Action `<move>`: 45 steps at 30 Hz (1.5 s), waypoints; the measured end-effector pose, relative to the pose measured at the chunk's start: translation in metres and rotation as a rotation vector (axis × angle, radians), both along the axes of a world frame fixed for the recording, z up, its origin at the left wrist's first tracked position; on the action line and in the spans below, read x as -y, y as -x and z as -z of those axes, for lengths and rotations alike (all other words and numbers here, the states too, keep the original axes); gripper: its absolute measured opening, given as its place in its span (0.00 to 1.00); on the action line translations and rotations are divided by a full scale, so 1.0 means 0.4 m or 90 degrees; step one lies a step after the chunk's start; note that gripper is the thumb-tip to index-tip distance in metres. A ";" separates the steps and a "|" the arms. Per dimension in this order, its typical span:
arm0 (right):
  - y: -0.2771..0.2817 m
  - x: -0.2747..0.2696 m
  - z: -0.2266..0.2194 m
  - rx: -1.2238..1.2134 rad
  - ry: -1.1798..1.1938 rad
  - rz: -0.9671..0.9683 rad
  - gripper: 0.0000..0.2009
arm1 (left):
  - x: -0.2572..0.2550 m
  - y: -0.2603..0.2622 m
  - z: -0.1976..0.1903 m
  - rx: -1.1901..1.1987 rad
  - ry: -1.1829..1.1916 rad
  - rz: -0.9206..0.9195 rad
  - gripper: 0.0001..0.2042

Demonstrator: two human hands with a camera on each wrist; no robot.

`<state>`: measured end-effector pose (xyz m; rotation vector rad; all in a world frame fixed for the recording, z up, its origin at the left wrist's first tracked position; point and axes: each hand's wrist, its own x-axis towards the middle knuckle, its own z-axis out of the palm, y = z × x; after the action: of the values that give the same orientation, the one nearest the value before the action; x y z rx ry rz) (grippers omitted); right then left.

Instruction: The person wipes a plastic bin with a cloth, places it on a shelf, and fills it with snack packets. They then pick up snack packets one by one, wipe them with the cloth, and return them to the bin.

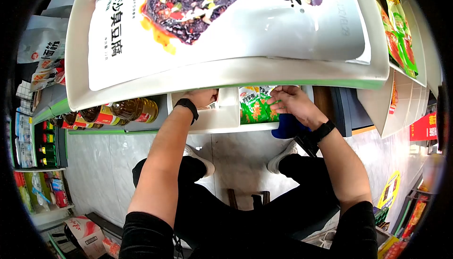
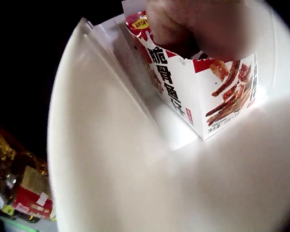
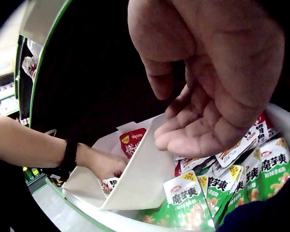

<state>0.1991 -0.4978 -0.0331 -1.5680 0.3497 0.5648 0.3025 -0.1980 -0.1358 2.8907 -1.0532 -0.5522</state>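
In the head view my left hand [image 1: 202,98] reaches into a white bin [image 1: 212,122] under a shelf. The left wrist view shows a white-and-red snack box [image 2: 183,96] standing there, open at the top. Curled fingers [image 2: 171,24] of the left hand grip it at its upper rim. My right hand [image 3: 208,87] is over the neighbouring compartment, palm showing, fingers loosely bent and holding nothing. Below it are several green-and-white konjac snack packets [image 3: 186,198], with white-and-red packets [image 3: 239,150] behind. A red packet [image 3: 133,140] stands upright near the left hand.
A white upper shelf [image 1: 226,77] carrying a large white food pouch [image 1: 306,32] overhangs both hands. Oil bottles [image 1: 134,110] lie to the left. Something dark blue [image 1: 285,126] hangs by the right wrist. A white divider [image 3: 145,169] separates the compartments.
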 end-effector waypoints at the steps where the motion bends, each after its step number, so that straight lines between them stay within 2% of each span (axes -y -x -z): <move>1: -0.001 0.000 -0.001 -0.004 0.004 -0.013 0.09 | 0.000 -0.001 0.003 -0.001 -0.002 0.006 0.08; 3: -0.004 0.001 0.002 -0.006 0.002 -0.016 0.09 | 0.004 -0.005 0.000 -0.002 -0.006 0.019 0.08; 5: -0.004 0.002 0.003 -0.006 0.000 -0.018 0.09 | 0.011 0.004 -0.007 -0.202 0.169 -0.217 0.09; 7: 0.000 0.004 0.003 -0.004 -0.003 -0.018 0.09 | 0.016 0.004 -0.002 -0.286 0.233 -0.320 0.08; 10: 0.000 0.005 0.001 -0.008 0.006 -0.024 0.09 | 0.010 -0.011 0.027 -0.184 0.176 -0.233 0.12; 12: 0.001 0.005 -0.002 -0.004 0.007 -0.022 0.09 | 0.006 -0.016 0.035 -0.052 0.154 -0.111 0.12; 15: 0.002 0.010 0.001 0.004 0.009 -0.024 0.09 | 0.028 0.012 -0.049 -0.002 0.045 -0.098 0.13; 18: 0.002 0.013 0.016 0.005 0.012 -0.029 0.09 | 0.012 -0.008 0.038 0.053 0.124 -0.175 0.13; 20: 0.000 0.013 0.016 0.004 0.016 -0.035 0.09 | -0.009 -0.022 0.113 0.111 0.138 -0.135 0.14; 21: 0.001 0.010 0.012 0.003 0.018 -0.037 0.10 | -0.008 -0.021 0.117 0.139 0.145 -0.114 0.14; 24: 0.004 0.003 0.002 0.000 0.029 -0.040 0.10 | -0.008 -0.015 0.113 0.090 0.068 -0.133 0.15; 27: 0.003 0.000 0.003 -0.004 0.026 -0.039 0.11 | 0.000 0.002 0.005 0.017 -0.054 -0.034 0.13; 29: 0.002 -0.004 0.001 -0.006 0.025 -0.048 0.12 | 0.015 0.008 -0.044 -0.011 -0.068 -0.027 0.12; 30: 0.000 -0.005 -0.003 -0.004 0.029 -0.056 0.12 | 0.032 0.015 -0.085 -0.024 -0.074 -0.022 0.11; 31: 0.000 -0.005 -0.005 -0.003 0.032 -0.064 0.12 | 0.082 0.056 -0.220 -0.044 -0.026 -0.157 0.10; 34: -0.002 -0.005 0.000 -0.003 0.034 -0.063 0.12 | 0.040 0.020 -0.112 -0.018 -0.054 -0.039 0.10; 36: -0.003 -0.003 0.008 -0.003 0.041 -0.069 0.12 | -0.002 -0.025 0.039 -0.042 0.063 -0.097 0.11; 38: -0.001 -0.001 0.008 -0.001 0.050 -0.074 0.11 | -0.007 -0.033 0.067 -0.057 0.093 -0.081 0.11; 40: -0.001 -0.001 0.001 0.004 0.060 -0.080 0.11 | -0.004 -0.017 0.015 -0.061 0.033 0.008 0.11; 43: 0.001 0.000 -0.001 0.007 0.059 -0.076 0.11 | 0.032 0.011 -0.067 -0.089 -0.064 -0.055 0.11; 45: 0.003 -0.001 -0.010 0.010 0.060 -0.083 0.11 | 0.041 0.020 -0.108 -0.124 -0.075 -0.066 0.11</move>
<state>0.1981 -0.4974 -0.0291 -1.6940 0.2654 0.6441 0.2945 -0.2144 -0.0924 2.8936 -0.8685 -0.8966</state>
